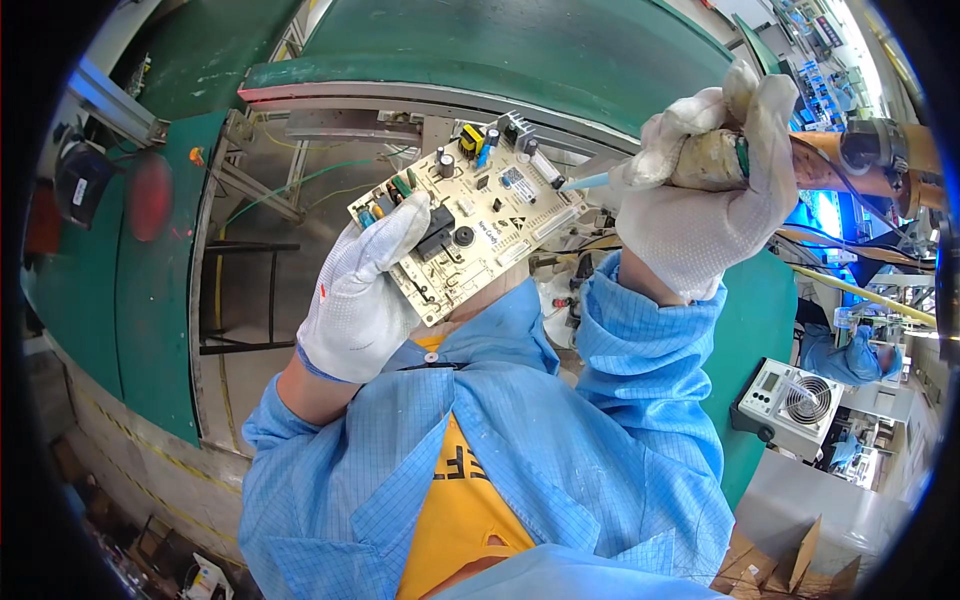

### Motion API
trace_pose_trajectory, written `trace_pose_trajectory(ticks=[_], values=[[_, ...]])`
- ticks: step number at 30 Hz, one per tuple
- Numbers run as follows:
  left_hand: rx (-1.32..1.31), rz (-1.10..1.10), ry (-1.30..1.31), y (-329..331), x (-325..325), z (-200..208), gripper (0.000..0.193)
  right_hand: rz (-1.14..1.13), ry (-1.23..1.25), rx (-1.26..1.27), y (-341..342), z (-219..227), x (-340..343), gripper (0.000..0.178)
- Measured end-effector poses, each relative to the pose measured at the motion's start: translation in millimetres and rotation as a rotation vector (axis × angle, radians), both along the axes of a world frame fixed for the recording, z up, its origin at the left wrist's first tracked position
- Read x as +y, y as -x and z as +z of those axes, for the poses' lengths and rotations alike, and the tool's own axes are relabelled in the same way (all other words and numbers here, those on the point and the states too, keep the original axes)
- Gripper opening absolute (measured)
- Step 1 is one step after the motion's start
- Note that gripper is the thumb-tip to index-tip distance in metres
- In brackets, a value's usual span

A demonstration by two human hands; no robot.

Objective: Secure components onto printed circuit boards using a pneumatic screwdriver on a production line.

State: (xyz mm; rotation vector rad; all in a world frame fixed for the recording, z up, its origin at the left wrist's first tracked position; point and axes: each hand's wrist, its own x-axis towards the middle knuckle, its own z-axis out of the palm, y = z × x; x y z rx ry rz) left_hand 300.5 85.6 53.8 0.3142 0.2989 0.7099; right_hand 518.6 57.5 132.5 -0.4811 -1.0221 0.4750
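My left hand (362,275), in a white dotted glove, grips a cream circuit board (480,232) by its left edge, thumb on top. The board is tilted up in front of my chest and carries capacitors, a yellow transformer, a black relay and a metal heat sink. My right hand (700,185), also gloved, is closed round a dispensing tool (712,160) with a worn, stained body. Its thin light-blue nozzle (588,182) points left, with the tip at the board's right edge. Whether the tip touches the board cannot be made out.
A copper-coloured tube (860,155) extends right of my right hand, with cables around it. Green work surfaces (500,45) lie ahead and at the left (110,300). A white fan unit (790,402) stands at the right. Another person in blue (845,355) is farther right.
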Motion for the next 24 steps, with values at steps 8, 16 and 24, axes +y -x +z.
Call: trace_pose_trajectory(ticks=[8, 16, 24], values=[[0.084, 0.056, 0.033, 1, -2, -6, 0.028, 0.006, 0.034, 0.124, 3, 0, -3, 0.021], [-0.014, 0.011, 0.040, -4, 0, -5, 0.032, 0.103, 0.152, 0.022, -10, 4, 1, 0.035], [0.103, -0.017, -0.021, 6, 50, -24, 0.036, 0.492, 0.163, 0.235, -26, 12, -17, 0.059]])
